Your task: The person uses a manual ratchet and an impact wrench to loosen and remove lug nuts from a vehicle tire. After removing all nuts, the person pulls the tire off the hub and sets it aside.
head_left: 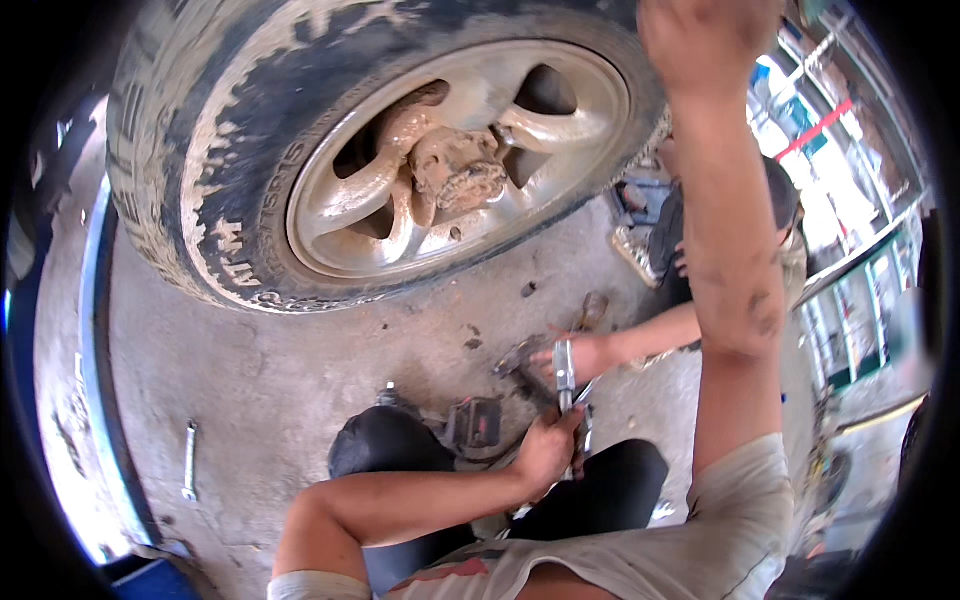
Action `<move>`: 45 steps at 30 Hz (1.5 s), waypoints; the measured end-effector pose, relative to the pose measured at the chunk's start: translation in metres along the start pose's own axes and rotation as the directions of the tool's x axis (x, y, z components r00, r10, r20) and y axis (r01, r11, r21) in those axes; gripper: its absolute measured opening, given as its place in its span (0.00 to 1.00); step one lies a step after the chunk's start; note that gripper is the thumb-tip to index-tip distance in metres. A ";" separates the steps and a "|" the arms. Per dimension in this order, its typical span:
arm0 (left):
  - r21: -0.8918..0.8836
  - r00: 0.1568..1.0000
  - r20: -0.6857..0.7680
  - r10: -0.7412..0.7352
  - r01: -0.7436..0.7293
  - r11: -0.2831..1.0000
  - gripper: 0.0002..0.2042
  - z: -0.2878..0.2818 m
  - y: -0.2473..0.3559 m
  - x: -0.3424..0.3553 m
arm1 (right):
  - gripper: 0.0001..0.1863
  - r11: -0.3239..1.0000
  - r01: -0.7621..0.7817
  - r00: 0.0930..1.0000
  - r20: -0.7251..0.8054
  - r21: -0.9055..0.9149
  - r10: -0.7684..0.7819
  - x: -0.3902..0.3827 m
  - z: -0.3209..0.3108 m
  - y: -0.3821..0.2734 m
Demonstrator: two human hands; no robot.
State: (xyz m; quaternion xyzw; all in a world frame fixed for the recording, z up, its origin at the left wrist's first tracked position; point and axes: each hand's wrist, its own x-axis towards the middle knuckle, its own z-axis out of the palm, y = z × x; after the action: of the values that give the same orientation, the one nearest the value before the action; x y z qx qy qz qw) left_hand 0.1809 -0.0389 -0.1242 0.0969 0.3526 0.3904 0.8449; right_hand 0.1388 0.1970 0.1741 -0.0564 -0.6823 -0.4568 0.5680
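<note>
A mud-caked wheel [450,240], with a dark tyre and a silver spoked rim, fills the upper part of the head view. My left hand [546,452], low and near my knees, is closed around a shiny socket wrench [565,368]; a second thin silver shaft shows beside it. My right arm reaches up along the tyre's right side. My right hand [712,35] is at the tyre's upper right edge, its fingers cut off by the frame. A co-worker's hand [588,356] is just beyond the socket wrench, beside a dark tool [518,362].
A cordless power tool with a dark battery [474,426] is on the floor between my knees. Left of it lies a combination spanner [190,462]. A co-worker in dark trousers [668,240] crouches at the right. Metal shelving [860,250] stands behind.
</note>
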 end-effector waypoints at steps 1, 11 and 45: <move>0.110 0.985 -0.039 0.166 -0.161 0.981 0.11 -0.002 0.002 0.001 | 0.11 0.986 0.124 0.990 0.083 -0.113 -0.115 -0.012 -0.026 0.001; 0.895 0.701 0.176 0.691 -0.407 0.184 0.14 -0.040 0.016 0.020 | 0.36 0.196 -0.944 -0.305 0.926 -0.264 -0.222 -0.238 -0.165 -0.148; 0.487 -0.059 -0.728 0.683 0.657 0.576 0.10 -0.021 -0.233 -0.256 | 0.21 0.276 -0.959 -0.110 0.831 0.055 -0.546 -0.489 0.000 -0.402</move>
State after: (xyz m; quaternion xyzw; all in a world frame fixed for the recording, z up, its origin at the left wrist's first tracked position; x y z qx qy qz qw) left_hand 0.1905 -0.3852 -0.1087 0.1586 0.9725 0.1176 0.1234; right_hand 0.0701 0.1815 -0.4551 -0.2134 -0.8946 0.3793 -0.1017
